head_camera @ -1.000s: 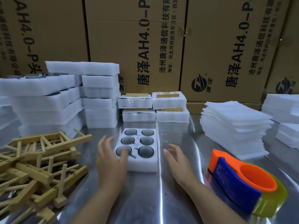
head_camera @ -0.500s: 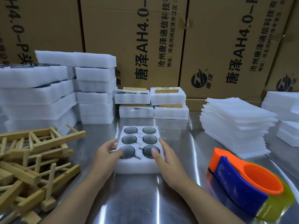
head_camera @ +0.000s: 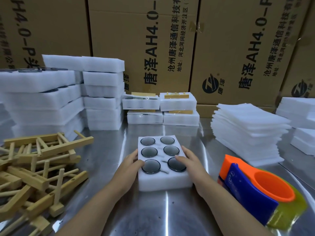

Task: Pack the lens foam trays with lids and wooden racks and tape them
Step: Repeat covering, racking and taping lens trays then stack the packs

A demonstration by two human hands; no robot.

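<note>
So here we've got the foam tray (head_camera: 163, 182) sitting flat on the steel worktop (head_camera: 153, 213), dead centre in front of us. All six lenses (head_camera: 150, 166) are in their pockets and there's no lid on yet. Left hand (head_camera: 129, 166) grips the left edge and right hand (head_camera: 192, 165) grips the right edge. The fingers (head_camera: 185, 149) are narrow, laid along the side walls with thumbs hooked over the top face, so both hands are clamped on the tray. Our guess is we hold it by the edges to square it up while keeping mostly off the glass.

The layout makes sense too. Lids (head_camera: 248, 126) are stacked on the right, wooden racks (head_camera: 40, 164) are piled on the left, and the tape dispenser (head_camera: 252, 189) is near the right wrist, so it all looks handy. Taped packs (head_camera: 161, 106) sit at the back against the cardboard boxes (head_camera: 144, 40). Next up is probably a lid off that stack, and foam's soft, so go easy on the squeeze.
</note>
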